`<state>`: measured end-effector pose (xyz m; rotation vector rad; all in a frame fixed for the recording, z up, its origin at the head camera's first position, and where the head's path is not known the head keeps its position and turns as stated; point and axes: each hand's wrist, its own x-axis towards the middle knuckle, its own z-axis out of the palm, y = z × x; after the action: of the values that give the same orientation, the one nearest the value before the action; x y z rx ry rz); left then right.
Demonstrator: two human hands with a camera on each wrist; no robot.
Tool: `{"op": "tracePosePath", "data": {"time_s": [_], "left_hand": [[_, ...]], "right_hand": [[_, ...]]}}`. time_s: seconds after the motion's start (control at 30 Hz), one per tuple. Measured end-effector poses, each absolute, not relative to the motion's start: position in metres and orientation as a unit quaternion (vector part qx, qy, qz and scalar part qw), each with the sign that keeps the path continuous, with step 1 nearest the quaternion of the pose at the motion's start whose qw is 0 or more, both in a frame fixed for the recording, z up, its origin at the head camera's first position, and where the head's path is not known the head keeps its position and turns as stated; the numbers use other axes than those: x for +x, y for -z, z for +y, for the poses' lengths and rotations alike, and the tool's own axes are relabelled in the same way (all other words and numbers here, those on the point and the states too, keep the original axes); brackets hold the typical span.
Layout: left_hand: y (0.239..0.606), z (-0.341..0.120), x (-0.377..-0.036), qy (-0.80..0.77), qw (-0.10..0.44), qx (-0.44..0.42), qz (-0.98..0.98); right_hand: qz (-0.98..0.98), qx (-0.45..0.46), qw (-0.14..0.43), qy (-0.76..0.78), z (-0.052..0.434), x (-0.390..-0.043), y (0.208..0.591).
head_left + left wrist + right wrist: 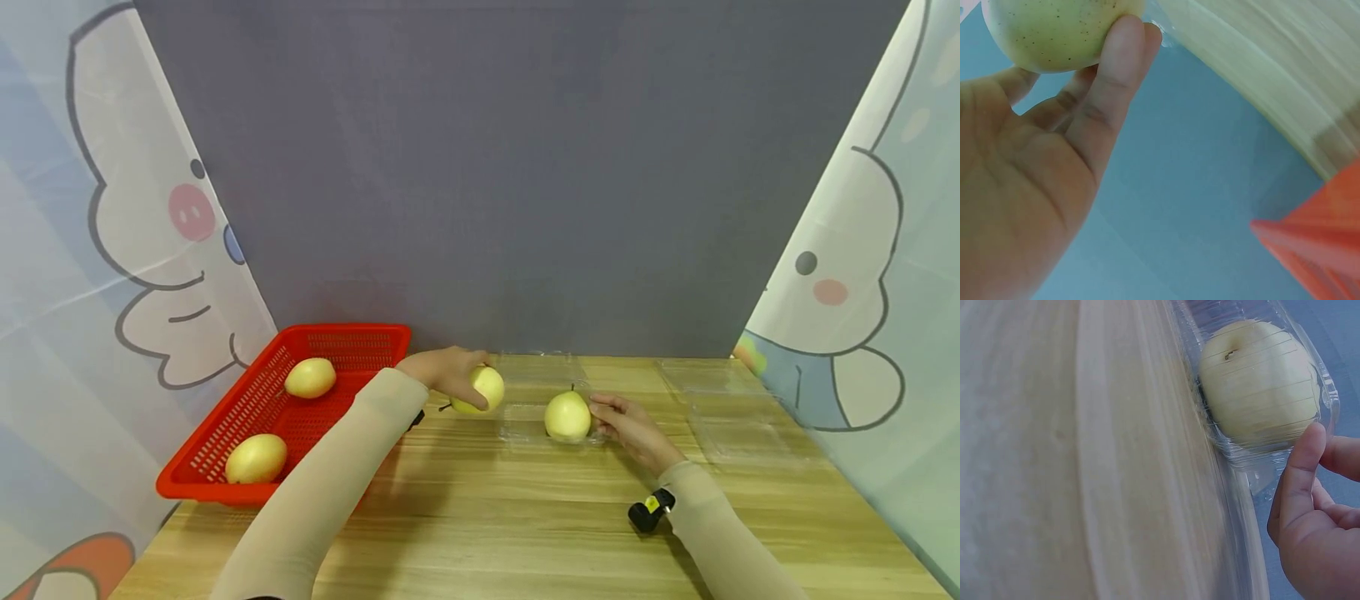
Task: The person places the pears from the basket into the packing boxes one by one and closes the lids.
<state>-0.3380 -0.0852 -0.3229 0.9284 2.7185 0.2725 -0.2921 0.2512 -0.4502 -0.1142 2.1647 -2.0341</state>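
My left hand (pixel 452 375) grips a yellow-green pear (pixel 489 386), held to the left of a clear plastic box (pixel 517 427) in the head view. Fingers and thumb curve round the speckled pear (pixel 1054 31) in the left wrist view. Another pear (pixel 567 418) sits stem up in the right part of that box, whose lid stands open toward the back. My right hand (pixel 632 429) pinches the box's right edge; in the right wrist view the thumb and a finger meet at the clear wall (pixel 1329 406) beside the pear (pixel 1257 387).
A red plastic basket (pixel 217 490) stands at the left, with two pears, one farther back (pixel 311 378) and one in front (pixel 257 458). Another clear open box (pixel 750 429) lies at the right of the wooden table (pixel 510 533). A grey panel (pixel 525 183) rises behind.
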Motion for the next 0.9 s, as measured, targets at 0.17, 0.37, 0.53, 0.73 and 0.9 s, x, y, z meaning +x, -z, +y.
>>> {"op": "tracePosePath", "data": {"time_s": [0.17,0.37,0.53,0.73,0.9], "left_hand": [[0.329,-0.072,-0.339,-0.106,0.120,0.334,0.929],[0.336,-0.058,-0.340,-0.115,0.115,0.345,0.924],[0.341,-0.047,-0.341,-0.127,0.107,0.343,0.925],[0.345,-0.037,-0.338,-0.134,0.087,0.327,0.931],[0.350,-0.031,-0.338,-0.150,0.081,0.320,0.932]], "right_hand": [[0.724,-0.038,0.086,0.683,0.250,-0.291,0.449],[0.725,-0.037,0.087,0.682,0.250,-0.290,0.449],[0.725,-0.035,0.085,0.683,0.251,-0.291,0.450],[0.727,-0.038,0.087,0.680,0.252,-0.291,0.450],[0.729,-0.040,0.085,0.678,0.251,-0.291,0.449]]}}
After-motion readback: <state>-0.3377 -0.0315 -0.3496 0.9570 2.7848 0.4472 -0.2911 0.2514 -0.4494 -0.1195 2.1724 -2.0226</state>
